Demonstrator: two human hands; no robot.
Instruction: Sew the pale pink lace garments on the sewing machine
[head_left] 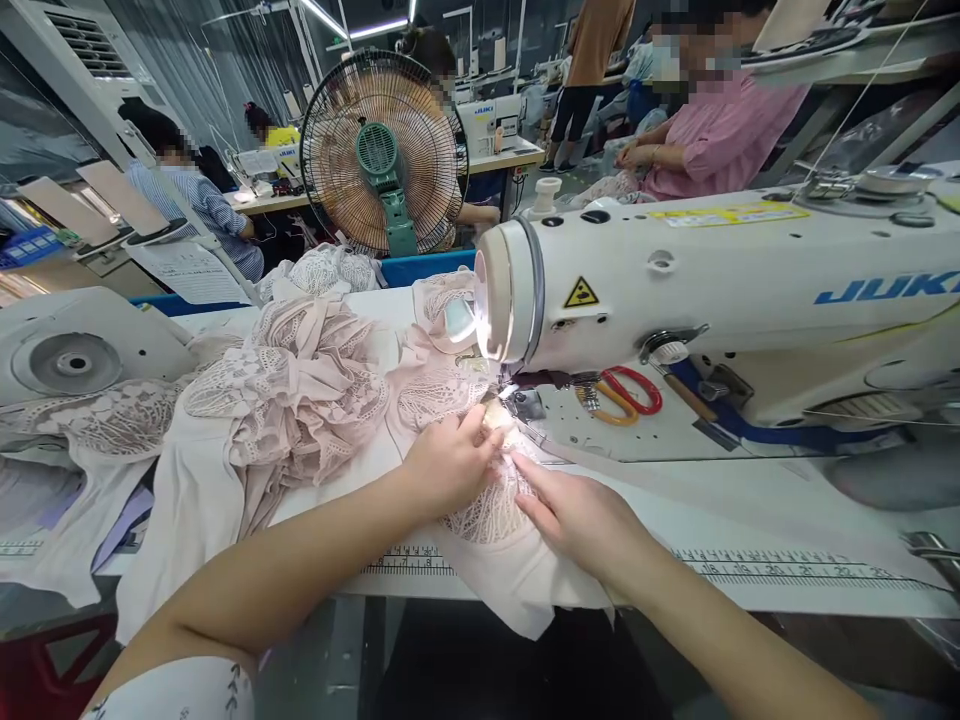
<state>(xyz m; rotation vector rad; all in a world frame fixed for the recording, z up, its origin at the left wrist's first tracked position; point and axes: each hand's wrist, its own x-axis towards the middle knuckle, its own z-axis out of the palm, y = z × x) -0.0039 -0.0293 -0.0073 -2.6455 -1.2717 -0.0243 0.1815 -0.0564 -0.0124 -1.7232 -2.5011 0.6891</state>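
A pale pink lace garment (pixel 487 515) lies under the needle area of a white sewing machine (pixel 600 270), and its plain lower part hangs over the table's front edge. My left hand (pixel 456 458) is closed on the fabric just in front of the presser foot (pixel 504 385), thumb and fingers pinching it. To its right, my right hand (pixel 581 515) grips the garment's edge between thumb and forefinger. A narrow pale strip (pixel 562 448) runs from the needle area to the right. The lamp lights the cloth near the needle, where fine detail is washed out.
A heap of pink lace garments (pixel 300 370) covers the table left of the machine. Scissors with red and orange handles (pixel 626 393) lie under the machine arm. A printed ruler (pixel 787 568) runs along the front edge. Beyond stand a large fan (pixel 384 155) and several people at work.
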